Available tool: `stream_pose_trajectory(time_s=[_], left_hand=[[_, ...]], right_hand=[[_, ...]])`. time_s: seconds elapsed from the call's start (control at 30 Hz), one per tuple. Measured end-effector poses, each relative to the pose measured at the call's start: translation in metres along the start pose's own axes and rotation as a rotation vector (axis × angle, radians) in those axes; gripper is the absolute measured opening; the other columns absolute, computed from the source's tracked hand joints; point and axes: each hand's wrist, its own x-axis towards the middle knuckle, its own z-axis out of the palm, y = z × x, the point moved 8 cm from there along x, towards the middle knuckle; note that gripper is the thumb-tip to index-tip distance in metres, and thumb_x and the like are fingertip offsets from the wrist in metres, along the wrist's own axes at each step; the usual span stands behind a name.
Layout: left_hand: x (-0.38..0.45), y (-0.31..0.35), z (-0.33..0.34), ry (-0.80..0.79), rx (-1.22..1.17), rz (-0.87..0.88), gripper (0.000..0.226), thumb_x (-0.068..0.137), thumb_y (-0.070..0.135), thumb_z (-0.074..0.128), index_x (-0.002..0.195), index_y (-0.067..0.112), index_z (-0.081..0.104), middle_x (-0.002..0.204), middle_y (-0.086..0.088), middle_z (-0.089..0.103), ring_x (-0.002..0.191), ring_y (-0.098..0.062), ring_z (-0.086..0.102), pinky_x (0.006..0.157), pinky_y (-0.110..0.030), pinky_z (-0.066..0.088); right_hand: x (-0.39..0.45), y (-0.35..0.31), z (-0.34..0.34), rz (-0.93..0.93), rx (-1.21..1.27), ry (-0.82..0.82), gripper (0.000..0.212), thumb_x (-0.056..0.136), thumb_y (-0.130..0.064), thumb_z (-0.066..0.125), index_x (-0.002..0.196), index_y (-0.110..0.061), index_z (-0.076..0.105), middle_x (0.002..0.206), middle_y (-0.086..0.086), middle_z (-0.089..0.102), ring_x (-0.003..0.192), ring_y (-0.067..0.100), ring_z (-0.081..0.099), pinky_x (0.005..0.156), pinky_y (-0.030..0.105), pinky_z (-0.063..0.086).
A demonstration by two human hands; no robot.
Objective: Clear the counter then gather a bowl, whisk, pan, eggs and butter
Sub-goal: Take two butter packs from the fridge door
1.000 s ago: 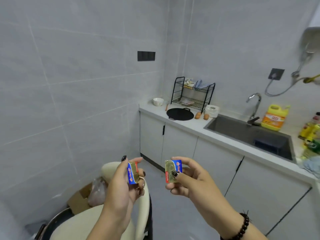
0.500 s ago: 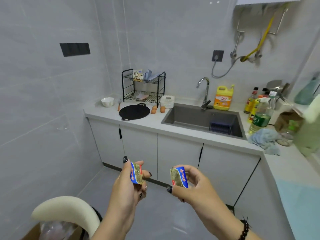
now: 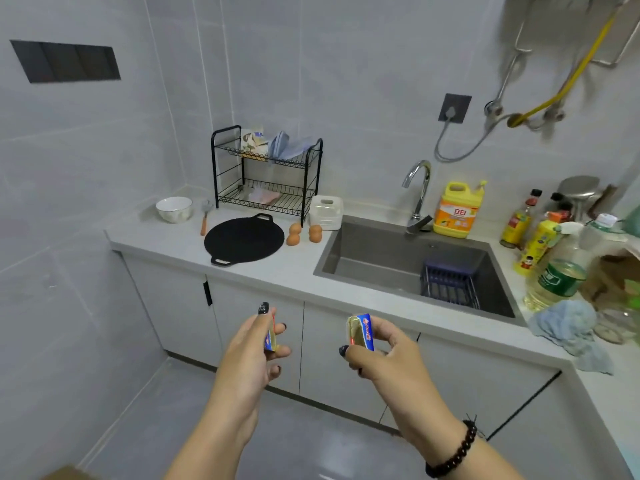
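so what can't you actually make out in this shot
Head view, the only one:
- Left butter packet: mostly hidden behind the left hand, print unreadable.
- Right butter packet, held by the right hand: lettering too small.
- Whisk beside the bowl: head too small and blurred to confirm.
- Eggs: clustered, exact count unclear.
- Bottles at the right edge: blurred, partly cut off.
- Rack contents: indistinct.

Bright, even light; blurred, warped right edge.
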Motion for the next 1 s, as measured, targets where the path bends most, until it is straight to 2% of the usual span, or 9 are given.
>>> stream_pose_trajectory(time_s=[0.13, 0.23, 0.33, 0.47, 0.6, 0.77, 0.9, 1.0], left_hand=[[0.049, 0.005, -0.001, 0.005, 0.032, -0.015, 0.016, 0.098, 0.030, 0.050, 0.100, 0.020, 0.063, 0.111, -0.004, 0.065, 0.084, -0.017, 0.063, 0.062, -0.028, 0.043], [0.074, 0.009, -0.001, -0.008, 0.075, -0.014, 0.017, 0.096, 0.027, 0.053, 0.104, 0.016, 0.064, 0.111, -0.005, 0.064, 0.084, -0.016, 0.065, 0.066, -0.028, 0.046], [0.098, 0.012, -0.006, 0.020, 0.104, -0.012, 0.020, 0.095, 0.027, 0.055, 0.110, 0.017, 0.063, 0.111, -0.001, 0.066, 0.091, -0.016, 0.068, 0.069, -0.027, 0.049], [0.136, 0.016, -0.003, 0.055, 0.117, -0.008, 0.021, 0.095, 0.028, 0.056, 0.113, 0.018, 0.062, 0.106, 0.003, 0.067, 0.092, -0.016, 0.068, 0.072, -0.028, 0.050], [0.179, 0.022, 0.014, 0.043, 0.155, -0.004, 0.020, 0.095, 0.029, 0.055, 0.111, 0.019, 0.063, 0.105, 0.004, 0.067, 0.091, -0.013, 0.068, 0.074, -0.028, 0.051], [0.252, 0.042, 0.049, 0.065, 0.184, 0.051, 0.020, 0.093, 0.035, 0.058, 0.110, 0.025, 0.061, 0.105, 0.005, 0.067, 0.096, -0.010, 0.066, 0.079, -0.028, 0.052], [0.315, 0.053, 0.078, 0.085, 0.240, 0.070, 0.018, 0.092, 0.035, 0.060, 0.108, 0.029, 0.062, 0.105, 0.006, 0.065, 0.098, -0.009, 0.063, 0.077, -0.024, 0.050], [0.363, 0.056, 0.097, 0.111, 0.297, 0.073, 0.020, 0.090, 0.033, 0.063, 0.109, 0.033, 0.059, 0.108, 0.009, 0.063, 0.101, -0.007, 0.061, 0.088, -0.029, 0.051]], right_hand=[[0.050, 0.007, 0.020, 0.049, 0.046, -0.018, 0.038, 0.063, -0.008, 0.070, 0.100, -0.017, 0.070, 0.085, -0.003, 0.066, 0.059, 0.008, 0.056, 0.060, 0.018, 0.046], [0.082, 0.017, 0.032, 0.086, 0.043, -0.051, 0.039, 0.069, -0.005, 0.074, 0.104, -0.019, 0.071, 0.084, -0.008, 0.068, 0.066, 0.010, 0.061, 0.064, 0.022, 0.048], [0.112, 0.020, 0.039, 0.104, 0.012, -0.074, 0.040, 0.071, -0.009, 0.075, 0.109, -0.021, 0.069, 0.079, -0.013, 0.069, 0.069, 0.011, 0.065, 0.064, 0.020, 0.049], [0.157, 0.015, 0.045, 0.102, 0.026, -0.070, 0.053, 0.059, -0.021, 0.072, 0.110, -0.024, 0.062, 0.091, -0.003, 0.072, 0.070, 0.015, 0.069, 0.062, 0.024, 0.048], [0.206, 0.011, 0.045, 0.088, 0.005, -0.098, 0.038, 0.073, -0.005, 0.076, 0.106, -0.018, 0.062, 0.087, 0.000, 0.073, 0.068, 0.017, 0.069, 0.062, 0.025, 0.048], [0.294, 0.008, 0.038, 0.067, -0.078, -0.134, 0.033, 0.076, -0.012, 0.076, 0.105, -0.023, 0.063, 0.098, -0.006, 0.070, 0.074, 0.016, 0.071, 0.066, 0.025, 0.050], [0.375, 0.009, 0.030, 0.044, -0.167, -0.096, 0.032, 0.074, -0.014, 0.077, 0.101, -0.026, 0.064, 0.103, -0.002, 0.066, 0.081, 0.019, 0.068, 0.072, 0.027, 0.054], [0.433, 0.018, 0.030, 0.035, -0.217, -0.100, 0.034, 0.073, -0.015, 0.078, 0.101, -0.027, 0.064, 0.105, -0.002, 0.063, 0.083, 0.021, 0.063, 0.071, 0.025, 0.048]])
